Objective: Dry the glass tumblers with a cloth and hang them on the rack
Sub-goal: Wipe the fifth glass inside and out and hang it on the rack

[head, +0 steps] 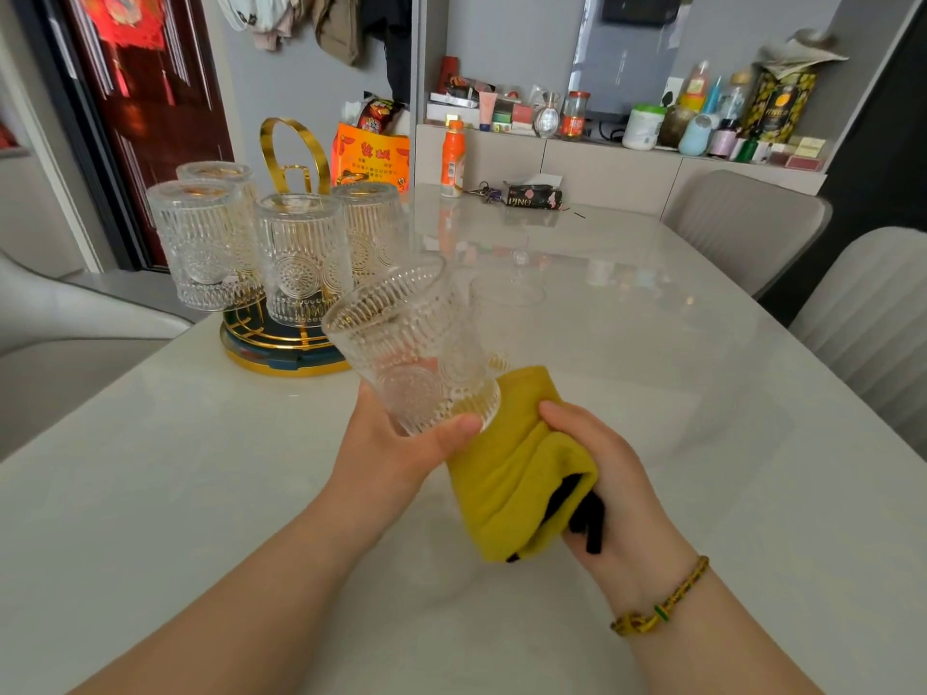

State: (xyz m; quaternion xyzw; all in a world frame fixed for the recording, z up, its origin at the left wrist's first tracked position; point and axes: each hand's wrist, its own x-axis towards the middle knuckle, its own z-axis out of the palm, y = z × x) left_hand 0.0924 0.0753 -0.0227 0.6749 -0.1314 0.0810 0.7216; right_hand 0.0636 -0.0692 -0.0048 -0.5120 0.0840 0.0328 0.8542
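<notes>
Head view: my left hand (pixel 396 443) grips tumbler (pixel 411 343) by its base above counter (pixel 652 343), axis tilted, mouth up-left toward rack (pixel 281 353). Right hand (pixel 617 474) clutches yellow cloth (pixel 511 474) at the base. Left fingers hidden behind glass.

The tumbler (pixel 416 343) in the left hand's (pixel 401 453) grip is clear pressed glass, ribbed, embossed and glinting. Just beside its base, the cloth (pixel 516 469) held by the right hand (pixel 612 474) is matt yellow, soft and napped. Beyond the grip, the rack (pixel 293 143) is shiny gold-coloured metal. Beneath, the table (pixel 652 343) is glossy, pale and reflective.
</notes>
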